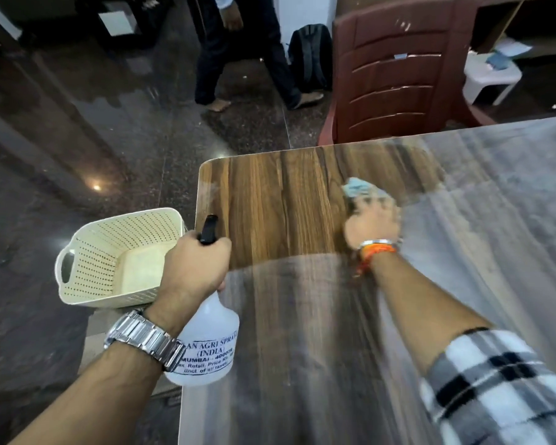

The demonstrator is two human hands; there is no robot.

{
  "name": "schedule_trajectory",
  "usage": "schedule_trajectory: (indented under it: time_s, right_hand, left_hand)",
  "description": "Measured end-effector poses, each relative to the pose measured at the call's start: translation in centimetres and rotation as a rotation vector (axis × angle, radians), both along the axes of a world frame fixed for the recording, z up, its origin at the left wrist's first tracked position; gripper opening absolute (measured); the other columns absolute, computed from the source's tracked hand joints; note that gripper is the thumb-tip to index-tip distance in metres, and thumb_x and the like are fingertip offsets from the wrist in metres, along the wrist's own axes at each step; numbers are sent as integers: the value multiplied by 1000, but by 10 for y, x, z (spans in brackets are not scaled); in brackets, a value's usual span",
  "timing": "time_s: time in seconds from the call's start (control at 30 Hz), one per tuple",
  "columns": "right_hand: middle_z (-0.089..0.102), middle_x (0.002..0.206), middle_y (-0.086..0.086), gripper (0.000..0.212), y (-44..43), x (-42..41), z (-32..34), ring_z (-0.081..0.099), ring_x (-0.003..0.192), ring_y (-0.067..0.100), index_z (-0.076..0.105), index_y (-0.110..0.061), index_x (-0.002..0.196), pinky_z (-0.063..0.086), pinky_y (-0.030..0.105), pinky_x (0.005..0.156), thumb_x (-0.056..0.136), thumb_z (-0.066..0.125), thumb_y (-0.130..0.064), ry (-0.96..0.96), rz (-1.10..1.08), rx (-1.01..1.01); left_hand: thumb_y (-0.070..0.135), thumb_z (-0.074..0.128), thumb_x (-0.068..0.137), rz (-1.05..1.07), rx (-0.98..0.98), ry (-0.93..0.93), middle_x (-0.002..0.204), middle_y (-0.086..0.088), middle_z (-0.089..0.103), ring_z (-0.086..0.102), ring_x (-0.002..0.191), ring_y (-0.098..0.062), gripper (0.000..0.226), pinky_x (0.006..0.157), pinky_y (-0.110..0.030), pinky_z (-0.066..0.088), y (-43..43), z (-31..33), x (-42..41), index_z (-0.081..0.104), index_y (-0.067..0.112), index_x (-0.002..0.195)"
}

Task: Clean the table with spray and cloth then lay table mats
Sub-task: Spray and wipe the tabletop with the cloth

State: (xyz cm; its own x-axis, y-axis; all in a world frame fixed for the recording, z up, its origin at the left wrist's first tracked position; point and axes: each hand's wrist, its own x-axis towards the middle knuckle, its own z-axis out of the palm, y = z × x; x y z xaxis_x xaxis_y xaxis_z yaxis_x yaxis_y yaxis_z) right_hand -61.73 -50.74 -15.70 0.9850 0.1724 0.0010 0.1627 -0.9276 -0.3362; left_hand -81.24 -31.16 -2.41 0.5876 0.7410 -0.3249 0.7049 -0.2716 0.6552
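Note:
My left hand [196, 263] grips the neck of a white spray bottle [207, 343] with a black nozzle, held over the table's left edge. My right hand [371, 223], blurred by motion, presses a light blue cloth [358, 187] flat on the wooden table [270, 203], near its far left corner. Only the front part of the cloth shows beyond my fingers. The near and right parts of the tabletop carry a pale glare. No table mats are in view.
A cream perforated basket [109, 261] sits left of the table, below its edge. A brown plastic chair [398, 75] stands at the far side. A person's legs [238, 59] cross the dark floor beyond, near a black backpack [310, 56] and a white stool [491, 78].

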Motion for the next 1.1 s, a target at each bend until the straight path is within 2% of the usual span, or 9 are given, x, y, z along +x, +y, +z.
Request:
schedule_trajectory:
  time_s: [0.1,0.2,0.4,0.53,0.6,0.73,0.9,1.0,1.1]
  right_hand:
    - [36,150,11,62,-70,3,2,31,134,39,52,-19,134,20,54,112,75,35,-27,40,-318,-29]
    - [32,153,9,59,-59,-15,2,27,136,39,49,-18,137,13,51,115,80,35,-27,73,-386,-43]
    - [58,131,13,49,75,-131,3,53,115,39,65,-16,117,34,51,102,76,42,-30,-57,256,-92]
    - [40,149,8,60,124,-229,23,29,139,30,40,-11,142,15,44,117,87,50,-31,145,717,-49]
    - [46,145,6,60,114,-237,18,35,135,30,46,-17,139,21,45,115,84,36,-38,88,745,-46]
    - [59,130,10,53,13,-172,-3,53,118,36,62,-21,121,39,46,103,76,36,-28,-79,298,-42]
    - [37,150,14,56,-149,-152,-10,32,134,39,47,-21,138,19,51,115,85,38,-35,72,-471,-40]
    - [34,151,16,57,-106,-173,-7,30,134,43,48,-16,138,14,50,115,86,32,-34,60,-430,-136]
    - [49,139,20,65,-17,-197,-3,44,124,44,60,-13,126,27,54,108,77,26,-38,-26,-74,-99]
  left_hand:
    - [21,53,88,-1,-25,-10,56,-5,62,66,47,-25,14,59,-31,46,-7,0,-14,59,11,79]
    - [20,55,86,-8,-61,-7,58,-6,63,62,38,-19,10,54,-27,44,-13,2,-30,62,12,82]
    - [24,56,90,-45,-62,7,58,-5,65,65,44,-22,19,49,-26,40,-16,1,-70,65,12,79]
    - [23,56,93,-84,-72,2,72,-12,70,61,52,-18,23,31,-14,35,-19,1,-98,70,7,84]
    - [22,56,92,-109,-85,-5,67,-11,70,63,50,-19,23,34,-19,40,-20,0,-111,71,6,85]
    - [21,54,84,-115,-127,-24,42,4,55,62,39,-21,15,54,-27,46,-18,-6,-135,61,10,75]
    - [23,53,84,-105,-117,-16,52,0,60,64,38,-15,14,51,-25,40,-13,-6,-167,59,12,78]
    - [24,53,85,-102,-104,-2,57,-1,63,68,41,-16,14,51,-25,42,-13,-2,-180,60,14,78]
    - [22,54,87,-76,-89,-5,50,4,59,68,42,-18,15,50,-25,41,-15,0,-190,58,15,75]
